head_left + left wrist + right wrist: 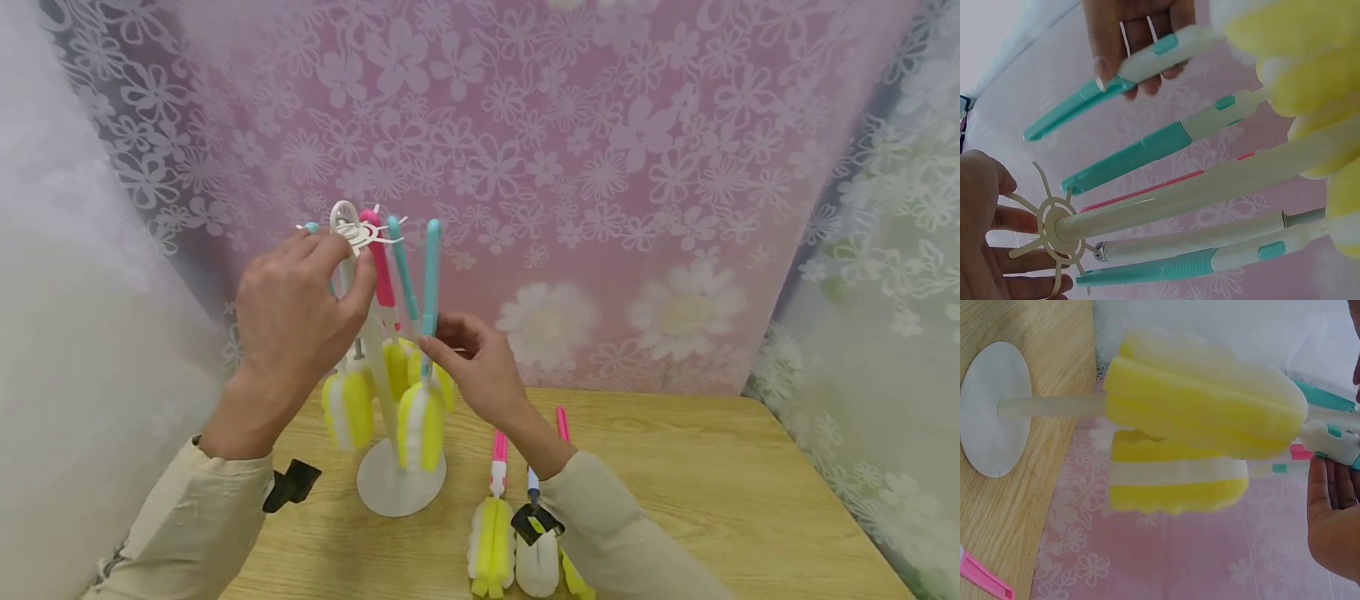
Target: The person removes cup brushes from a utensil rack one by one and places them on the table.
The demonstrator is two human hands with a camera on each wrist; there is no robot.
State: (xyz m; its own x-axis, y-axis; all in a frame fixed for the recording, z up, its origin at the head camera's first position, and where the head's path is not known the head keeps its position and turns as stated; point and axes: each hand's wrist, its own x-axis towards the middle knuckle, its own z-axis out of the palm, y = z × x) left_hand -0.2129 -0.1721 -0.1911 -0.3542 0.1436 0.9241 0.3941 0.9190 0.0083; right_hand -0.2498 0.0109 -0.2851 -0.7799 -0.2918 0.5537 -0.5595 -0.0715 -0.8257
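Note:
A white stand (397, 496) with a round base carries several sponge bottle brushes, their yellow-and-white heads down. My left hand (296, 308) grips the hook ring (1060, 228) at its top, fingers among the prongs. Between thumb and fingers, my right hand (480, 367) pinches a teal-handled bottle brush (431, 271) by the white-and-teal part below the handle. This brush stands near upright at the stand's right side, its sponge (1210, 400) hanging over the base. In the left wrist view, its handle tip is apart from the hooks. Another teal-handled brush (1129, 159) and a pink-handled brush (378, 267) hang beside it.
On the wooden table (675, 483), a pink-handled sponge brush (492, 533) and a white-headed brush (538, 567) lie at the front, partly beneath my right forearm. Another pink handle (562, 423) shows behind that arm. A flowered pink curtain (525, 167) hangs behind the table.

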